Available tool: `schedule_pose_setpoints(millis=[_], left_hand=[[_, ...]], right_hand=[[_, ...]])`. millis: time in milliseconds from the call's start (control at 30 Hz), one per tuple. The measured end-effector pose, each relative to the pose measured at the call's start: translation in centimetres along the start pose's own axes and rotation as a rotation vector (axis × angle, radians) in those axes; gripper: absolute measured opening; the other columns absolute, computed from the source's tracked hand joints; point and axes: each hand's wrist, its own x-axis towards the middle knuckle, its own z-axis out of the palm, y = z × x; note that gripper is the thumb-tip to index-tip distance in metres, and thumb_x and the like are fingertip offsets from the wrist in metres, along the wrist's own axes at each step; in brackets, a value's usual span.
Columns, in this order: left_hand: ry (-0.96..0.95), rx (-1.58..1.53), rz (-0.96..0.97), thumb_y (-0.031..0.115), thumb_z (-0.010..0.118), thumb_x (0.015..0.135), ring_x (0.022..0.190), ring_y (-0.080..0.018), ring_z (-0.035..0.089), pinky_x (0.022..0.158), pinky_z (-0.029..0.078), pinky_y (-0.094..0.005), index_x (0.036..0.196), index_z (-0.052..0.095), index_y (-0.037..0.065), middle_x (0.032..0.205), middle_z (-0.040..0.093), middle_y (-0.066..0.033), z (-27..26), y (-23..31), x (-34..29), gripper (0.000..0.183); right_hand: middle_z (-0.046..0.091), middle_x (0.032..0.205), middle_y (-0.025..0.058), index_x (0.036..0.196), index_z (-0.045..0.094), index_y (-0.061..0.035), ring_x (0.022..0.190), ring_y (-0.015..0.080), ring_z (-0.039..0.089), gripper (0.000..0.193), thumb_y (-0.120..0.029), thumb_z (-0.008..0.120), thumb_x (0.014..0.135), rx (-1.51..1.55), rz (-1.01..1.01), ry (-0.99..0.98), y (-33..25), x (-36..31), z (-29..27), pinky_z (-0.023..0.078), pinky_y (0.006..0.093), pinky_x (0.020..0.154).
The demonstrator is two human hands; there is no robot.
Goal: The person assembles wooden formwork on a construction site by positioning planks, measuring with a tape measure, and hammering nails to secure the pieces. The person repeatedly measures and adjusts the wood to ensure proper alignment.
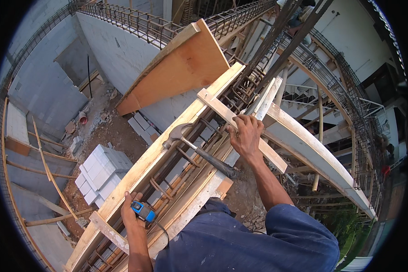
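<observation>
My right hand [247, 136] is closed over a short wooden batten [217, 104] that lies across the two sides of a timber formwork channel. At the near left side board [154, 170] is my left hand [132, 215], its fingers curled around a small blue and black device [143, 211], shaped like a tape measure with a dark cord. Between my hands a claw hammer [204, 154] spans the channel, its head on the left board and its dark handle toward me. Rusty steel bars and stirrups [161, 188] run inside the channel.
A second batten [109, 231] crosses the channel near my left forearm. A brown plywood sheet [181, 68] leans beyond. Pale blocks [102, 174] are stacked below left. Upright rebar [281, 41] rises ahead; a curved form [322, 154] extends right. Another person [299, 16] is at the far top.
</observation>
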Motion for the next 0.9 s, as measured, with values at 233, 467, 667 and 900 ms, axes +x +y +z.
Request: schedule_pose_setpoints(millis=[233, 467, 667, 900], left_hand=[[0.13, 0.051, 0.112, 0.036, 0.062, 0.096, 0.075, -0.0205, 0.063, 0.06, 0.052, -0.0323, 0.103, 0.059, -0.006, 0.091, 0.068, -0.0182, 0.6, -1.1, 0.7, 0.043], [0.188, 0.058, 0.021, 0.035, 0.063, 0.097, 0.07, -0.0198, 0.062, 0.059, 0.052, -0.0318, 0.102, 0.058, -0.009, 0.089, 0.067, -0.018, 1.2, -0.2, 0.0, 0.045], [0.156, 0.022, -0.051, 0.033, 0.062, 0.097, 0.069, -0.018, 0.061, 0.058, 0.052, -0.0298, 0.104, 0.059, -0.008, 0.088, 0.067, -0.0157, 1.7, 1.1, -0.2, 0.042], [0.157, -0.003, -0.027, 0.037, 0.065, 0.094, 0.063, -0.0164, 0.061, 0.052, 0.053, -0.0319, 0.101, 0.062, -0.003, 0.087, 0.069, -0.012, 1.7, 0.5, -0.3, 0.041]], right_hand=[[0.063, 0.098, 0.0221, 0.116, 0.061, 0.0031, 0.092, 0.0367, 0.061, 0.064, -0.053, 0.065, 0.085, 0.176, -0.139, -0.601, -5.8, -4.8, -1.5, 0.05, 0.0447, 0.077], [0.062, 0.071, 0.0178, 0.106, 0.062, -0.0028, 0.074, 0.036, 0.063, 0.039, -0.034, 0.069, 0.084, 0.23, 0.032, -0.865, -5.9, -2.8, -0.4, 0.051, 0.0457, 0.068], [0.062, 0.08, 0.0165, 0.111, 0.06, 0.0001, 0.064, 0.033, 0.06, 0.036, -0.025, 0.067, 0.086, 0.637, 0.201, -0.852, -8.1, -3.9, -1.9, 0.049, 0.045, 0.066], [0.057, 0.086, 0.0103, 0.141, 0.033, 0.0019, 0.053, 0.0128, 0.058, 0.06, -0.025, 0.063, 0.096, 1.657, 0.983, -0.87, -9.7, -8.9, -5.7, 0.049, 0.0264, 0.041]])
